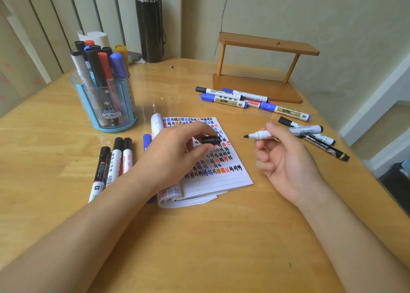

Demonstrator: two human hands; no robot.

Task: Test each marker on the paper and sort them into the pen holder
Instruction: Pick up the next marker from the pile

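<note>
Now you're uncapped: left hand (177, 146) pinches the black cap (211, 140), right hand (281, 155) grips the marker (288, 132); next, bring its tip onto the paper (224, 177).

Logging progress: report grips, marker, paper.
Left grip pinches black cap above notepad. Right grip holds uncapped black marker, tip beside notepad. Left grip covers part of notepad.

One pen holder (112, 127), one paper pad (217, 181), one uncapped marker (308, 129) (one loose cap (211, 140)), one wooden shelf (266, 45).
</note>
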